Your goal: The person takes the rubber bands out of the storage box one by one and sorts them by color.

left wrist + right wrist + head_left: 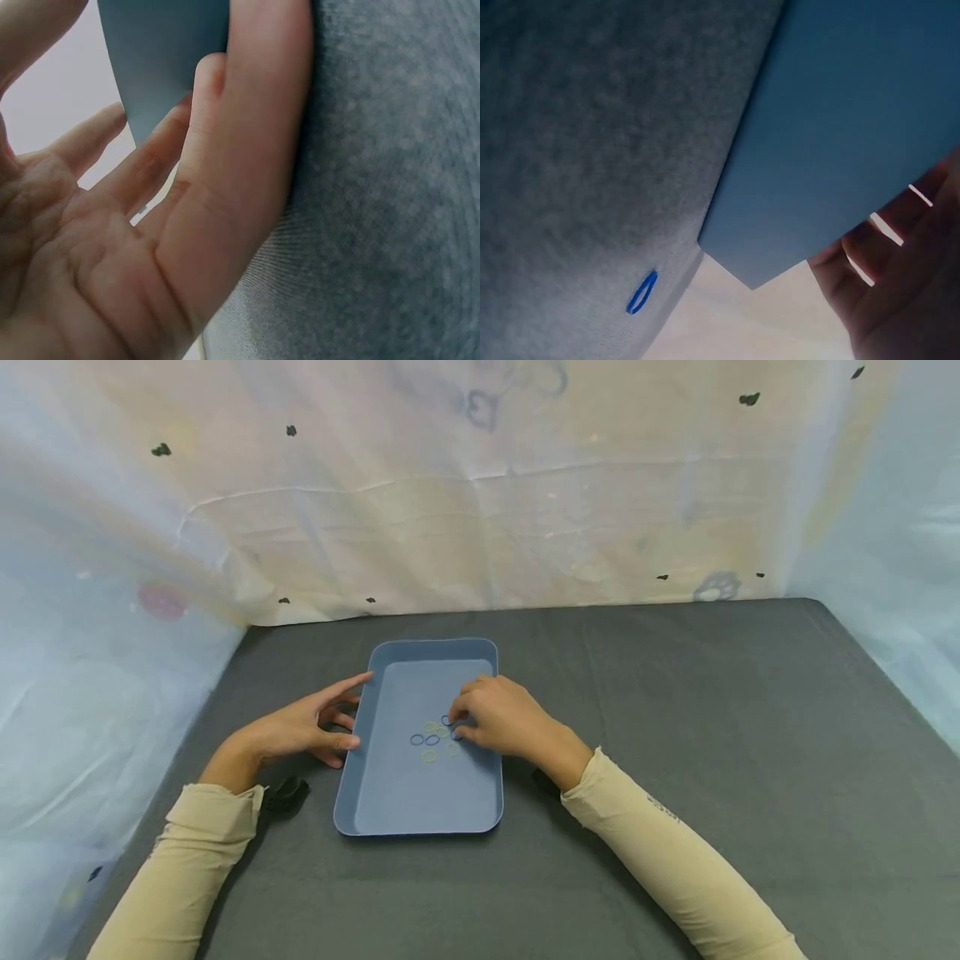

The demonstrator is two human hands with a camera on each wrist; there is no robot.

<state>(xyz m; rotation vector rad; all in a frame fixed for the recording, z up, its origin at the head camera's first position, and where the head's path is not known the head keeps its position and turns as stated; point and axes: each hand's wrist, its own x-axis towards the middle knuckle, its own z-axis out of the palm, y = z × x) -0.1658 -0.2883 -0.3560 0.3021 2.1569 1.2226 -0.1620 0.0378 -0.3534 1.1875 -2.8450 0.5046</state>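
A shallow blue-grey tray (pixel 420 793) lies on the dark cloth. My left hand (pixel 303 727) spreads beside its left edge, index fingertip and thumb at the rim; in the left wrist view its fingers lean against the outer wall (pixel 165 60). My right hand (pixel 502 714) reaches over the right rim, thumb and index finger bent downward with a gap between their tips. Thin blue (pixel 432 740) and yellow (pixel 429 757) rings, like small rubber bands, cluster mid-tray. Two blue ones lie right at the right fingertips, partly covered by them.
Grey-black cloth (pixel 712 735) covers the table around the tray. In the right wrist view, a single blue ring (pixel 642 292) lies on the cloth outside the tray. Pale patterned sheeting (pixel 487 527) hangs behind the table and along both sides.
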